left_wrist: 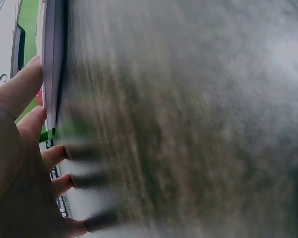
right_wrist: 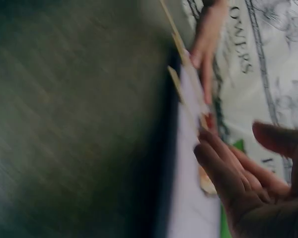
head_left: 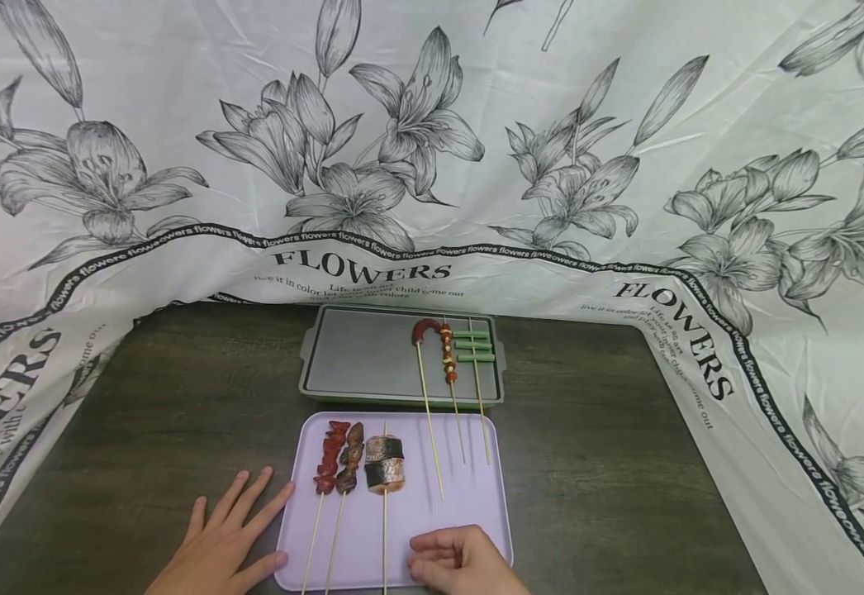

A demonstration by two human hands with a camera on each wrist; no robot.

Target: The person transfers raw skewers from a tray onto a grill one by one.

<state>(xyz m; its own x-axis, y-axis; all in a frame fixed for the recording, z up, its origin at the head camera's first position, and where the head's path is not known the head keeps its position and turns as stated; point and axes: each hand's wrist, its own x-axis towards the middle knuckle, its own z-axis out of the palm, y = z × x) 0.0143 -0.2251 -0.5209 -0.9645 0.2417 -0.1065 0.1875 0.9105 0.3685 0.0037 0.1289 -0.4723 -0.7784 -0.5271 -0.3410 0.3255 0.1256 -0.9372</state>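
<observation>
Tray (head_left: 477,508) in lilac — left hand (head_left: 225,537) spread, touching its edge, right hand (head_left: 467,562) loosely curved above.

White sheet (head_left: 506,194) walled off the back and both sides of the dark wood-grain table (head_left: 603,463). Print: grey line-drawn lilies (head_left: 417,116), black "flowers" band (head_left: 510,254), bigger FLOWERS lettering (head_left: 361,266) below. Sheet looked creased. Left wrist view showed pale glare (left_wrist: 288,52) on the tabletop.
</observation>
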